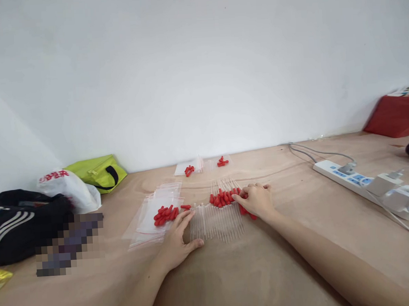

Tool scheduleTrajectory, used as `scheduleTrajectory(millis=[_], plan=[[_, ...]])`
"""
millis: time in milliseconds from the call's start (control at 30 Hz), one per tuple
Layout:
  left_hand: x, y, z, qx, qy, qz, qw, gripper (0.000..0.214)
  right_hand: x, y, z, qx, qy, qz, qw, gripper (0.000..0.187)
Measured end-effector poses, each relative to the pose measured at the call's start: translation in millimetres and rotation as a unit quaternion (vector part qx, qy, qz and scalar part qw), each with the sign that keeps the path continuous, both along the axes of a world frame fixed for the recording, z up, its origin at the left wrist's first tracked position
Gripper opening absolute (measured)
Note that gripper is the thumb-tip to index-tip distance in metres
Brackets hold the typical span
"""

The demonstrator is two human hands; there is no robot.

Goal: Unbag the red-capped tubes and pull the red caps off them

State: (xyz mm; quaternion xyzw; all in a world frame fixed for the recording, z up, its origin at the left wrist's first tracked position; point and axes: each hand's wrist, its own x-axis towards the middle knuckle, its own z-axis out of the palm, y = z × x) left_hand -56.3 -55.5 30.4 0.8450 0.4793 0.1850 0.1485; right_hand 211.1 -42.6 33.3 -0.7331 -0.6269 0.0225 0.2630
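Observation:
A row of clear slender dropper tubes (217, 222) lies side by side on the wooden table. Beyond it is a second group of tubes (223, 185) with red rubber bulbs (221, 198) on their near ends. My left hand (177, 240) rests at the left edge of the near row, thumb and fingers apart, fingertips by the tube ends. At the right end of the bulbs, my right hand (258, 200) has its thumb and index finger closed around a red bulb. More bulbs lie partly under that hand. Its other fingers are curled.
Loose red bulbs (165, 215) lie on clear zip bags (152, 202) at left. Two small bags with bulbs (189, 171) lie near the wall. A power strip (340, 174) with plugs and cables stands right. Bags, including a black one (28, 223), line the left side.

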Motion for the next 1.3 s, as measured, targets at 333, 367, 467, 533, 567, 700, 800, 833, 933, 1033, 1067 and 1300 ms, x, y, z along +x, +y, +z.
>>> scheduleTrajectory(millis=[333,367,467,533,567,700,800,833,933,1033,1067,1300], plan=[[-2,5,-8.1,0.128,-0.028,-0.017,0.991,0.054,-4,1,1.2,-0.020,0.023,-0.008,0.999,0.028],[-2,5,-8.8,0.135,-0.027,-0.020,0.990,0.053,-5,1,0.6,-0.020,0.025,-0.009,0.999,0.028],[-2,6,-9.6,0.148,-0.018,-0.028,0.988,0.051,-6,2,-1.8,-0.017,0.029,-0.012,0.999,0.028],[-2,6,-9.8,0.155,-0.016,-0.032,0.987,0.049,-7,3,-2.8,-0.007,0.036,-0.008,0.999,0.027],[-2,6,-9.9,0.159,-0.016,-0.033,0.987,0.049,-6,3,-2.9,0.001,0.041,-0.007,0.999,0.027],[-2,6,-10.9,0.186,-0.022,-0.037,0.982,0.044,0,-2,-2.1,0.063,0.072,0.001,0.995,0.028],[-1,6,-11.0,0.231,-0.032,-0.032,0.972,0.044,4,-15,-4.8,0.126,0.079,0.053,0.988,0.026],[0,6,-10.7,0.249,-0.033,-0.030,0.967,0.044,4,-20,-6.9,0.145,0.073,0.081,0.983,0.024],[7,2,-8.8,0.301,-0.026,-0.040,0.952,0.046,0,-36,-14.6,0.184,0.044,0.170,0.967,0.017],[17,-5,-6.9,0.343,-0.008,-0.078,0.936,0.040,-8,-47,-19.6,0.198,0.025,0.232,0.952,0.014],[21,-7,-6.4,0.355,-0.002,-0.090,0.931,0.036,-10,-49,-19.9,0.200,0.023,0.247,0.948,0.014],[39,-16,-5.5,0.376,-0.032,-0.116,0.919,0.014,-18,-54,-16.1,0.201,0.005,0.293,0.935,0.014]])
